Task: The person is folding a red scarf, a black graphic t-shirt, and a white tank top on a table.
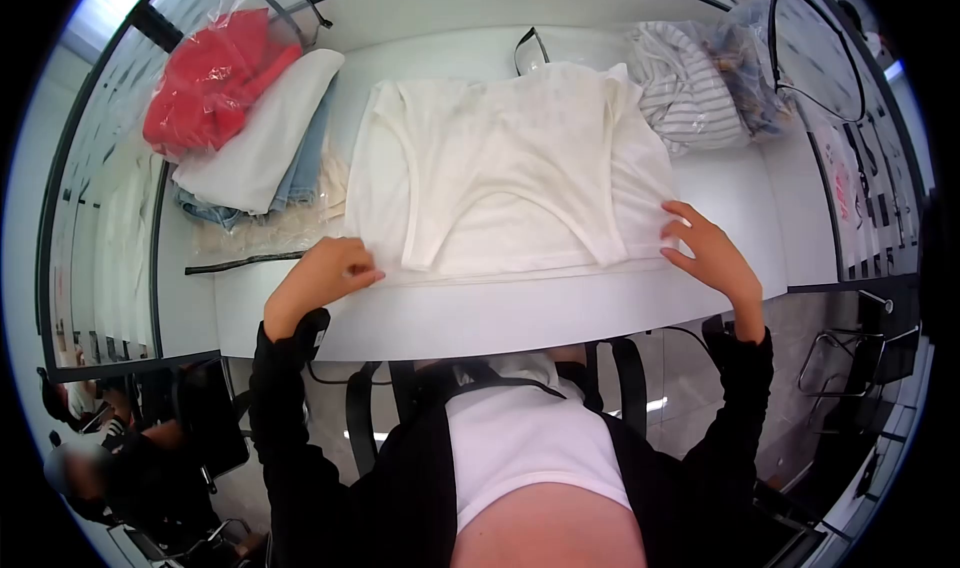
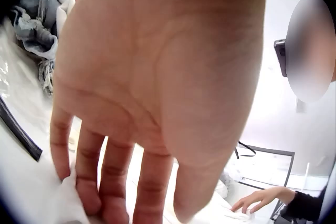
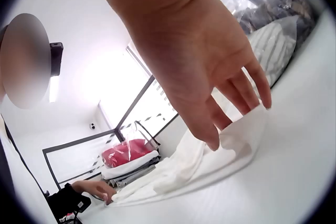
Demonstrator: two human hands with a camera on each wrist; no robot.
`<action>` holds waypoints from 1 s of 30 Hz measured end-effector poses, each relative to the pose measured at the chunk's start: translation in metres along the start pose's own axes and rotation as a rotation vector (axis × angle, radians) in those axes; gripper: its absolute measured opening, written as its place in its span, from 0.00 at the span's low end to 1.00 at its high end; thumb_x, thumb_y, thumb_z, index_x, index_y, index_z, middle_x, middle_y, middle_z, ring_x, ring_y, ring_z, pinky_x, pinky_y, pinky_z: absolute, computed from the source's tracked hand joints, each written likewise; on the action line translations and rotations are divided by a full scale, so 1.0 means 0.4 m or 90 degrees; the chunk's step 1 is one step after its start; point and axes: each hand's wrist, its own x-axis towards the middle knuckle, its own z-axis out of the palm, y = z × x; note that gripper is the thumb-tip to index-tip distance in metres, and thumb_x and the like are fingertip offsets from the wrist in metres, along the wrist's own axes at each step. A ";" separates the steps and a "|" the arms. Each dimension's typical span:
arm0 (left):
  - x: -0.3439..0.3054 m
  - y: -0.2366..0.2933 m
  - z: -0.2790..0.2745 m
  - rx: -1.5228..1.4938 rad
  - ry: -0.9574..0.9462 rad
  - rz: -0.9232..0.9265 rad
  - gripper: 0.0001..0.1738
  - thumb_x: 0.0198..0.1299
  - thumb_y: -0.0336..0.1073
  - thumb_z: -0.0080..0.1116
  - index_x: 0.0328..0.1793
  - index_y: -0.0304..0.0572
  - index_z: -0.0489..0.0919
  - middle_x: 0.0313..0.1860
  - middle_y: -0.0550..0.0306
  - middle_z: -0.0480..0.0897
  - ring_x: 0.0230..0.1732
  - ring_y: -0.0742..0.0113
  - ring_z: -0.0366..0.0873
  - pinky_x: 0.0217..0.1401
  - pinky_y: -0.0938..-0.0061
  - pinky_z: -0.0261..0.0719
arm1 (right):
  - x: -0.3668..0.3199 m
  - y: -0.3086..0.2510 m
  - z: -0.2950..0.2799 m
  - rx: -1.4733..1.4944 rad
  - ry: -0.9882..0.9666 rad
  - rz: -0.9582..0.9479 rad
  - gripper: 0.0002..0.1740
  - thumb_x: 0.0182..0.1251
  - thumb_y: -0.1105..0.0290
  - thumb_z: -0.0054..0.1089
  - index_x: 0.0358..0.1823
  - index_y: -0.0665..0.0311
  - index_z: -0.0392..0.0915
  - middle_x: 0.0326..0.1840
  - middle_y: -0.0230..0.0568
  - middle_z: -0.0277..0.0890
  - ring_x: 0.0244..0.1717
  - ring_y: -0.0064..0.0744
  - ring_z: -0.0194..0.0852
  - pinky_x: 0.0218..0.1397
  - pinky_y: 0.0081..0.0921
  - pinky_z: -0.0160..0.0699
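A white sleeveless garment (image 1: 515, 158) lies spread flat on the white table, its curved neckline toward the person. At its near left corner is the left hand (image 1: 325, 276), fingers bent loosely downward; in the left wrist view the fingers of this hand (image 2: 152, 92) reach down to white cloth. Beside the near right edge, the right hand (image 1: 712, 253) has its fingers spread. The right wrist view shows the right hand (image 3: 205, 61) with thumb and fingertips touching the raised edge of the white cloth (image 3: 239, 142), no firm grip visible.
Back left on the table (image 1: 480, 323) are a bagged red garment (image 1: 215, 83), a folded white one (image 1: 260, 133) and denim (image 1: 305, 163). A bagged striped garment (image 1: 685, 88) lies back right. A thin black loop (image 1: 532, 50) shows behind the white garment. Low walls enclose the back and sides.
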 end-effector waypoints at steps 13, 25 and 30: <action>0.205 -0.010 -0.198 0.103 -0.008 -0.042 0.17 0.55 0.45 0.58 0.44 0.42 0.76 0.31 0.54 0.79 0.31 0.61 0.75 0.35 0.72 0.72 | 0.319 0.053 -0.176 0.006 0.162 -0.157 0.16 0.51 0.78 0.57 0.44 0.61 0.74 0.46 0.35 0.72 0.40 0.31 0.71 0.39 0.24 0.71; 0.532 -0.250 -0.198 0.168 0.247 -0.252 0.25 0.43 0.53 0.62 0.34 0.34 0.80 0.33 0.40 0.81 0.35 0.47 0.80 0.42 0.66 0.77 | 0.398 0.110 -0.151 -0.355 0.169 -0.270 0.15 0.32 0.78 0.64 0.26 0.62 0.72 0.44 0.37 0.66 0.47 0.40 0.65 0.48 0.32 0.66; 0.492 -0.330 -0.223 -0.075 0.219 -0.198 0.12 0.40 0.35 0.62 0.31 0.35 0.79 0.29 0.49 0.81 0.30 0.60 0.80 0.34 0.69 0.78 | 0.345 0.123 -0.140 -0.392 0.078 -0.197 0.11 0.34 0.76 0.64 0.25 0.62 0.74 0.45 0.37 0.68 0.47 0.40 0.68 0.47 0.32 0.69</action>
